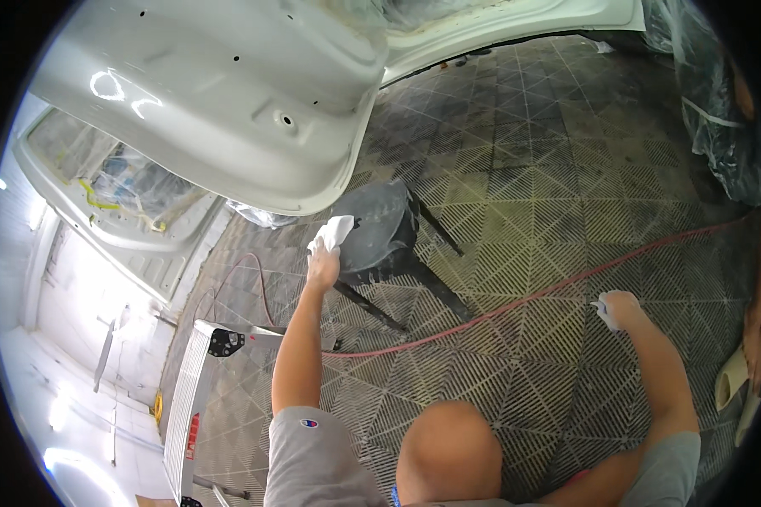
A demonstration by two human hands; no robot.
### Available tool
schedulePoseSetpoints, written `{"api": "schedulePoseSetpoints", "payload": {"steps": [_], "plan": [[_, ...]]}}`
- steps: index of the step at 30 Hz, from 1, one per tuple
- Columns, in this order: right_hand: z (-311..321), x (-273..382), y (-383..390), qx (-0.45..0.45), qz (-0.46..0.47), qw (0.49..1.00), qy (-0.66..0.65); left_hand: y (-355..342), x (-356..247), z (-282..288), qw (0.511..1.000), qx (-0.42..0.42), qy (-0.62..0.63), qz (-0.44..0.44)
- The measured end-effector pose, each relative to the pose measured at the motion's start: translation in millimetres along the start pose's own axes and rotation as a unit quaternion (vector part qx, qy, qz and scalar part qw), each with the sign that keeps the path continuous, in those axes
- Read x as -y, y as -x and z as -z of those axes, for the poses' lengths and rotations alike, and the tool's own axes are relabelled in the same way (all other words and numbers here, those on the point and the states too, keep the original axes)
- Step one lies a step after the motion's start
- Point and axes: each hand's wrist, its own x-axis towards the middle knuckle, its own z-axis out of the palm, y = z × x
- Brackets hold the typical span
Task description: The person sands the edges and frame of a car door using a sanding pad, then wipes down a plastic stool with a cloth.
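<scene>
My left hand [322, 266] is stretched forward, closed on a crumpled white cloth [336, 230]. The cloth is in front of the dark round seat of a black stool [372, 221], close under the lower edge of a pale, glossy car body panel [228, 101]. Whether cloth and stool touch, I cannot tell. Out to the right, my right hand [621, 310] hangs over the floor with its fingers curled. Something whitish shows at those fingers, too small to name. White marks are also on the fingers of my left hand.
A red hose [516, 302] runs across the ribbed grey floor tiles [516, 363]. On the left stand a metal step platform [199, 397] and a second pale panel [118, 203] with plastic sheeting. More clear plastic [710, 110] hangs at the right.
</scene>
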Motion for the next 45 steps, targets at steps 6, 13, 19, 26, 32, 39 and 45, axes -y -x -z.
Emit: {"api": "schedulePoseSetpoints", "payload": {"steps": [6,13,19,26,32,39,45], "plan": [[-8.1,-2.6,0.3,-0.004,-0.006,1.0,0.005,52.1,-30.9,-3.7,0.999,0.002,0.034,-0.038],[1.4,6.6,-2.8,0.01,-0.025,1.0,-0.012,76.2,-52.9,-17.8,0.994,-0.004,0.035,-0.106],[2.4,11.4,-7.0,-0.002,-0.013,1.0,0.019,101.2,-81.9,-39.0,0.981,-0.067,-0.092,-0.159],[4.9,16.4,-3.7,0.016,-0.015,1.0,-0.002,128.7,-126.2,-51.9,0.971,-0.148,-0.039,-0.184],[-1.5,12.8,-0.9,0.011,-0.022,1.0,0.004,105.7,-92.3,-37.1,0.978,-0.164,-0.08,-0.099],[-13.3,13.6,0.3,0.037,-0.004,0.999,0.018,20.2,8.1,2.5,0.998,-0.014,-0.064,-0.006],[-10.9,16.3,8.6,0.055,0.008,0.998,0.031,-54.4,1.0,-6.4,0.998,0.037,-0.042,0.003]]}}
